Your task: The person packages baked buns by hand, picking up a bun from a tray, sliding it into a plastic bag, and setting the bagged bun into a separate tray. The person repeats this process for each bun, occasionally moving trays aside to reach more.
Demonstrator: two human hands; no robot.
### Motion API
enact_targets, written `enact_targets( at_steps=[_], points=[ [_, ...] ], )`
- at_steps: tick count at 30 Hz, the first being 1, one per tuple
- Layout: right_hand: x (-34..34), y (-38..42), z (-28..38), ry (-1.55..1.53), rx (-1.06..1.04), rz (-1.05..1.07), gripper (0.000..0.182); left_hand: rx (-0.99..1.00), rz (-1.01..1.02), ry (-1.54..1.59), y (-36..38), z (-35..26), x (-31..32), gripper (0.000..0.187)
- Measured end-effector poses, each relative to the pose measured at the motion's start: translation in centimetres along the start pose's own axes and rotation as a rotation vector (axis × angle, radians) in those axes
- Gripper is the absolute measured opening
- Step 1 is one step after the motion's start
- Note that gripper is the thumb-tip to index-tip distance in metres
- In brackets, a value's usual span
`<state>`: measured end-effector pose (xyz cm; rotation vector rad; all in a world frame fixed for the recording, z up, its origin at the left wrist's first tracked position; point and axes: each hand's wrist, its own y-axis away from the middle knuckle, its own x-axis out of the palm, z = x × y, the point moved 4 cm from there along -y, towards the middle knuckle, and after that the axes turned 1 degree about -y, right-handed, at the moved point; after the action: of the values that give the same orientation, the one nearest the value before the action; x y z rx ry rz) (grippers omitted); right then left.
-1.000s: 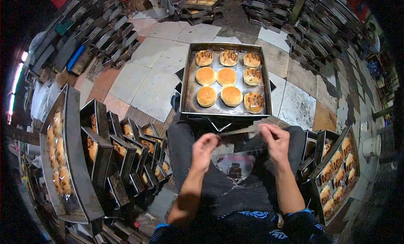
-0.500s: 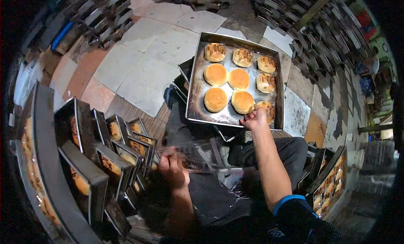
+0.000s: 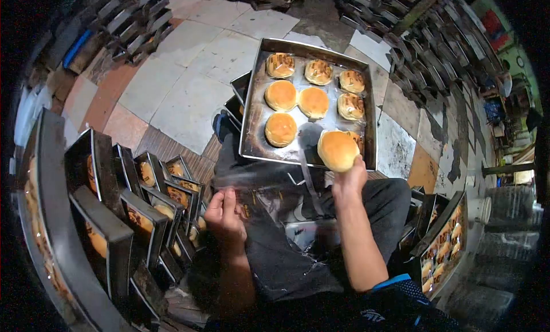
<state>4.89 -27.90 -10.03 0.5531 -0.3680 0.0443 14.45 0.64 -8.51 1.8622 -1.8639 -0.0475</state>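
Note:
A round golden bun (image 3: 337, 151) is gripped at its lower right edge by my right hand (image 3: 350, 181), raised over the near edge of a metal baking tray (image 3: 269, 152). Inside that tray lie three bare buns, one of them a bun (image 3: 281, 130) at the near left, and several buns in clear printed wrappers, such as the wrapped bun (image 3: 351, 106). The held bun partly covers one wrapped bun. Above my lap, my left hand (image 3: 226, 216) pinches a clear plastic bag (image 3: 258, 203) with dark print. The bag is smeared by motion.
Stacked metal trays (image 3: 103, 217) with buns crowd my left side. To the right leans a tray of wrapped buns (image 3: 444, 255). More trays (image 3: 441, 63) are piled at the far right and far left. Worn tiles (image 3: 195, 97) cover the floor.
My right hand has lifted a bare bun from the tray's near row, leaving a dark shadow there. My left hand still holds the plastic bag, which has shifted. The whole view has moved slightly.

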Motion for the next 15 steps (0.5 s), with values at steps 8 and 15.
enact_targets(
  at_steps=[8, 15],
  points=[
    [-4.5, 10.9, 9.1, 0.453, 0.453, 1.026, 0.048, 0.173, 0.161, -0.508, 4.2, -1.2, 2.9, 0.019],
    [-3.3, 21.1, 13.0, 0.746, -0.954, 1.346, 0.053, -0.042, 0.556, 0.432, 12.6, -5.5, 10.0, 0.079]
  ],
)
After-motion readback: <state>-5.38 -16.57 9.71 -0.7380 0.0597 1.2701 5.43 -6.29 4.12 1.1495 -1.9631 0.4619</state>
